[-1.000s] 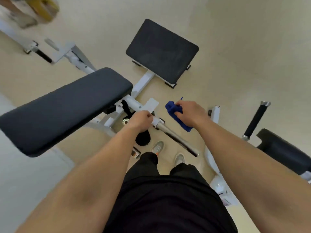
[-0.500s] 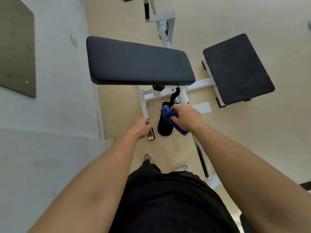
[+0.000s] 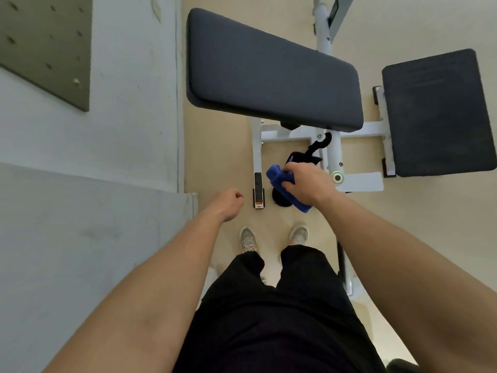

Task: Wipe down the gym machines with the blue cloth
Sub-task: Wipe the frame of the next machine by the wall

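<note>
The cloth (image 3: 279, 184) is soft, fuzzy blue fabric. The long pad (image 3: 269, 71) and the square pad (image 3: 435, 111) on the right wear matt, fine-grained dark upholstery. The frame (image 3: 334, 154) is smooth white-painted metal, faintly glossy. The floor (image 3: 416, 238) looks smooth and matt.

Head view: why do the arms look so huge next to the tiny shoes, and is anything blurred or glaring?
Head view: the wide-angle lens swells the near forearms and shrinks the far shoes. Head view: light is soft and even, with no glare or hard shadows. Head view: cloth, right hand and pad look fairly sharp.
</note>
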Demonstrator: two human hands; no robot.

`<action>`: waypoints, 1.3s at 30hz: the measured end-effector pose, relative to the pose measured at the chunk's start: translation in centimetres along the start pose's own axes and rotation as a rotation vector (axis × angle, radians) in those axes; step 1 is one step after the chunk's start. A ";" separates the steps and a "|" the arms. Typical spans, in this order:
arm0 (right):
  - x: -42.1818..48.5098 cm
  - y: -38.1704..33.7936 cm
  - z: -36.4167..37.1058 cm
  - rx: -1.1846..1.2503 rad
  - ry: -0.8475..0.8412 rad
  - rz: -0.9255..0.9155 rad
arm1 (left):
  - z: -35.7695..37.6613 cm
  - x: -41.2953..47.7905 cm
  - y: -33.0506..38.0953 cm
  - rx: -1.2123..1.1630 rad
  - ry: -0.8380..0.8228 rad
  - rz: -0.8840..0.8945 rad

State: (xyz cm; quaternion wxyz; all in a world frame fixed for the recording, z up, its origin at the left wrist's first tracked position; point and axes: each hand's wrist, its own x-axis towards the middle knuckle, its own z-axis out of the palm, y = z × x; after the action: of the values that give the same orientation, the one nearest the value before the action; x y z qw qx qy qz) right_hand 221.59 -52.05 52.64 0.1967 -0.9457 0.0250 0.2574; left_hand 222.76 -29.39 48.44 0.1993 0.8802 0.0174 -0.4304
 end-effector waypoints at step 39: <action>37.4 14.5 42.9 0.389 -0.108 -0.065 | 20.0 47.8 -14.6 -0.184 0.158 0.260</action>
State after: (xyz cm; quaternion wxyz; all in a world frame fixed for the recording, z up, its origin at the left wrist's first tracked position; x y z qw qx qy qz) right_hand 231.35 -46.90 -5.05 0.3851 -0.8750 0.0333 0.2915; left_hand 234.80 -30.02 -4.02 0.3307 0.8843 -0.0416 -0.3270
